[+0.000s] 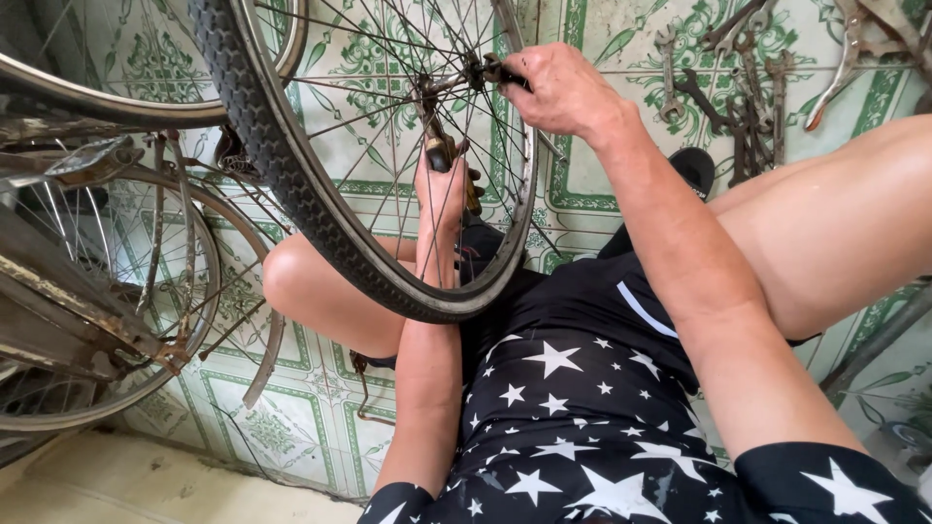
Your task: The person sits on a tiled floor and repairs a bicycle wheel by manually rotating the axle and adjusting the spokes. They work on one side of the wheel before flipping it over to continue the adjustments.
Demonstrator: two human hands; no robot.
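Both hands grip tools at the wheel [320, 209] hub [473, 73], right hand [561, 89] outside, left hand [442, 189] behind spokes.

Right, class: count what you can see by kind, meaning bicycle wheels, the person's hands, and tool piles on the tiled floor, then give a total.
Bicycle wheels: 3 (tyred wheel being worked on, rusty wheel, a rim at top left)
Hands: 2 (left hand, right hand)
Tool piles: 1 (spanners; single tools too jumbled to count)
Total: 6
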